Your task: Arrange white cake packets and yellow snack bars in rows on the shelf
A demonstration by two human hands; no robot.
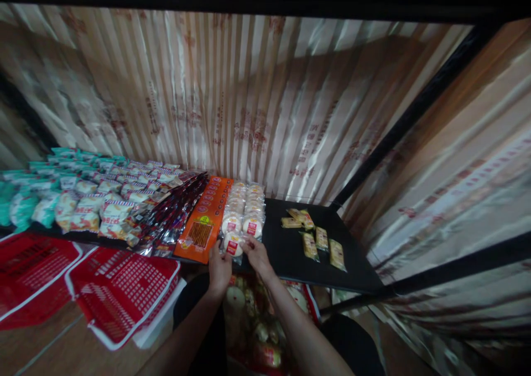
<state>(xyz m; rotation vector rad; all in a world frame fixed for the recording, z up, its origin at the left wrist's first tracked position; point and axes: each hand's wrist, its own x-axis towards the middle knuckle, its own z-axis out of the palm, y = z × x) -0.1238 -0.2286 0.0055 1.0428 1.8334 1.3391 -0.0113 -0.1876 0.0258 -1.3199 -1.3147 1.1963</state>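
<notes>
A clear packet with a round white cracker-like snack and a red label point(233, 245) is at the shelf's front edge, between my hands. My left hand point(219, 268) has its fingers closed on the packet's left edge. On the opposite edge, my right hand point(256, 256) pinches it between thumb and fingers. Behind it, similar round packets point(251, 228) stand in two overlapping rows. An orange snack bag point(203, 221) with a picture of brown sticks lies just left of them, close to my left hand.
Small yellow-wrapped snacks point(309, 245) lie on the black shelf point(277, 254) to the right. Dark shiny packs point(174, 213), white bags point(114, 213) and teal bags point(43, 207) line the left. Red baskets point(124, 279) sit below. Black posts point(406, 124) frame plastic-covered walls.
</notes>
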